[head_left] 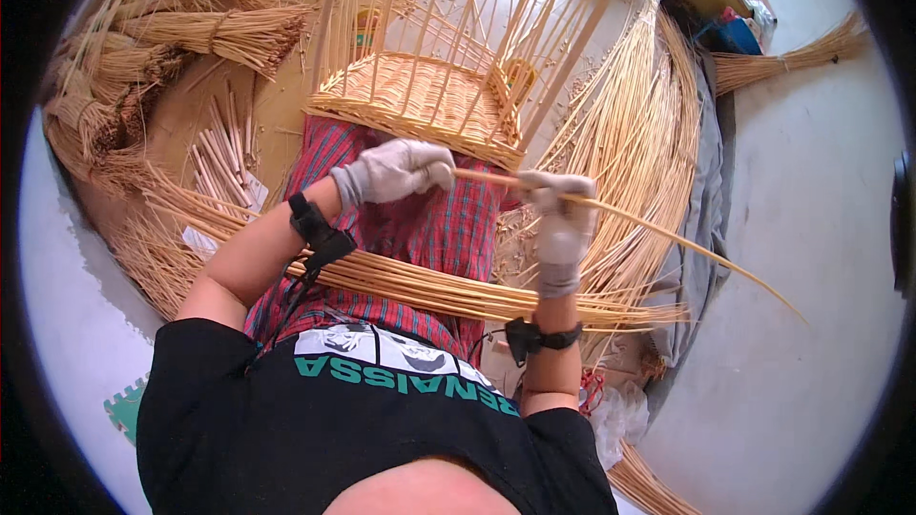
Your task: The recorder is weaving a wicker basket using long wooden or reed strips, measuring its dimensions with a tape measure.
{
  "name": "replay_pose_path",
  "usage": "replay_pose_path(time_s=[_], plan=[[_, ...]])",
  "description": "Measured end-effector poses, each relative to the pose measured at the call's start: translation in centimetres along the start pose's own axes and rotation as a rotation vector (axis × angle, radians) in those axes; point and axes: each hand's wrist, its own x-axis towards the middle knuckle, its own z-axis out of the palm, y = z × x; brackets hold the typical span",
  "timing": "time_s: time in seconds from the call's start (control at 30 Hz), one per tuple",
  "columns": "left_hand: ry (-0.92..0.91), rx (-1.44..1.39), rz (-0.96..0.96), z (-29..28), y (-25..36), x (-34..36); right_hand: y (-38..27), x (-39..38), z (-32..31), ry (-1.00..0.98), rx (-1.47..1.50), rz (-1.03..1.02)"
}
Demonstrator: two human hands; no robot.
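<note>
My left hand (399, 172), in a pale work glove, is closed on one end of a wicker rod (658, 226). Further along the same rod my gloved right hand (563, 215) grips it, and the thin end sticks out to the right. Just beyond both hands a half-woven wicker basket (420, 100) rests by my knees, with upright stakes (468, 29) rising from its woven base. Across my lap lies a bundle of long rods (429, 291), below the hands and apart from them.
Tied wicker bundles (215, 38) lie at the far left, near several short thick sticks (224, 148). A big sheaf of rods (639, 133) spreads over grey cloth at the right. A blue container (735, 35) stands at the far right, and a clear plastic bag (622, 420) lies near my right elbow.
</note>
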Motion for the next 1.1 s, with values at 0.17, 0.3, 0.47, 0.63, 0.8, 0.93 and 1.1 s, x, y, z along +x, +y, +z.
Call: replay_pose_path(time_s=[0.17, 0.3, 0.47, 0.63, 0.8, 0.93, 1.1], plan=[[0.113, 0.178, -0.075, -1.6, -1.7, 0.0, -0.5, 1.9, -6.2, 0.284, 0.078, 0.113], [0.397, 0.039, -0.202, -1.0, -2.2, 1.1, 0.4, 2.6, -8.4, 0.456, 0.058, 0.122], [0.486, -0.197, -0.266, 2.8, -0.4, 0.7, 2.3, 1.8, -9.4, 0.644, -0.022, 0.144], [0.525, 0.248, -0.086, 6.7, 2.2, 5.0, 5.5, 1.1, -11.0, 0.633, 0.069, 0.264], [0.166, -0.221, -0.511, 3.1, 0.4, 11.8, 6.3, 1.9, -13.7, 0.554, 0.172, 0.412], [0.261, -0.295, -0.418, 4.0, -1.1, 11.2, 3.9, 7.4, -12.2, 0.318, -0.094, 0.311], [0.444, -0.049, -0.417, 5.3, 0.1, 10.9, 2.8, 21.9, -3.3, -0.178, -0.685, -0.196]])
